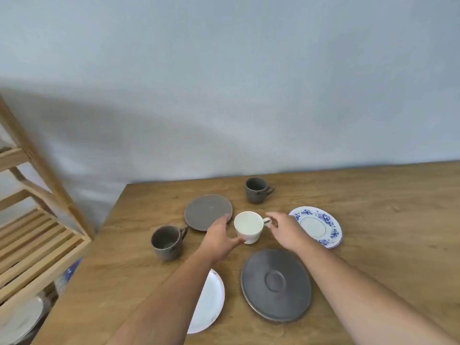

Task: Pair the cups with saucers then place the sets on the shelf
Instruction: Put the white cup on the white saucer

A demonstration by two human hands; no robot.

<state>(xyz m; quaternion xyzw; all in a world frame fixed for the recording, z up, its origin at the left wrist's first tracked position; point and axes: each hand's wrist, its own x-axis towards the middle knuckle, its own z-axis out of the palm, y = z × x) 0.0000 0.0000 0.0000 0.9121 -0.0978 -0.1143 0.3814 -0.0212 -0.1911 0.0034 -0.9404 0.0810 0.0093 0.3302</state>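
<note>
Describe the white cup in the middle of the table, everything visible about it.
The white cup is a small, glossy, ceramic-looking teacup, upright on the wooden table, and looks empty. Its loop handle points right, pinched by the right hand. The left hand cups its left side and base. It stands on no saucer, between the grey saucer and the blue-flowered saucer.

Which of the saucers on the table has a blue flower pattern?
The blue-patterned saucer, just right of the right hand. The other three are plain: two grey, one white.
</note>
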